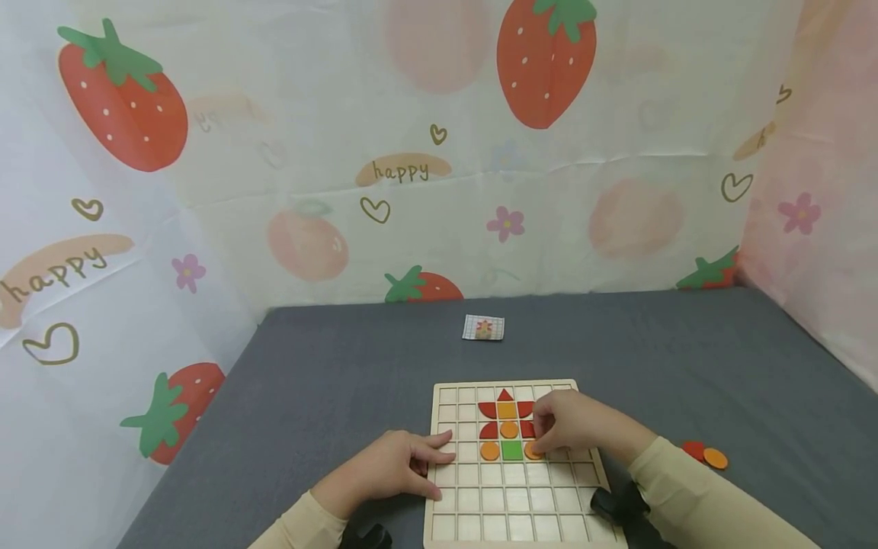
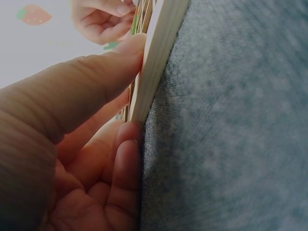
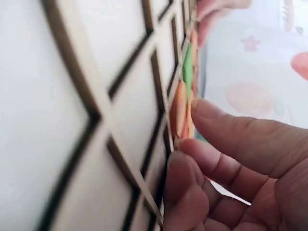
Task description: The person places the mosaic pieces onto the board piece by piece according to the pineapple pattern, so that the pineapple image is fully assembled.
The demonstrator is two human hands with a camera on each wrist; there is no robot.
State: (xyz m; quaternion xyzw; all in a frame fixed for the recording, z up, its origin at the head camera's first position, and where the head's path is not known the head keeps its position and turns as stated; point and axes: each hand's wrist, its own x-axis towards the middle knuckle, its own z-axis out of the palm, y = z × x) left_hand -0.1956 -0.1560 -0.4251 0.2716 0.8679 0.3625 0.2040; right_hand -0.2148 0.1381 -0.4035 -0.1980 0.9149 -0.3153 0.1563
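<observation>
A pale wooden grid board (image 1: 504, 526) lies on the table. My left hand (image 1: 394, 469) rests at its left edge with fingers spread; in the left wrist view the thumb (image 2: 108, 72) touches the rim. Over the board's right side, my right hand (image 1: 565, 419) pinches an orange disc (image 1: 531, 451) with thumb and fingertips, partly covering it. Left of that disc sit a green square (image 1: 511, 451) and another orange disc (image 1: 490, 451). Above are an orange disc (image 1: 509, 430), an orange square (image 1: 506, 411), red quarter-round pieces (image 1: 488, 410) and a red triangle (image 1: 504, 395).
A small card (image 1: 483, 328) with a printed grid pattern lies at the back of the grey table (image 1: 343, 366). Right of my right forearm lie a loose red piece (image 1: 693, 450) and an orange disc (image 1: 716, 458). A strawberry-print curtain (image 1: 439, 229) hangs behind the table.
</observation>
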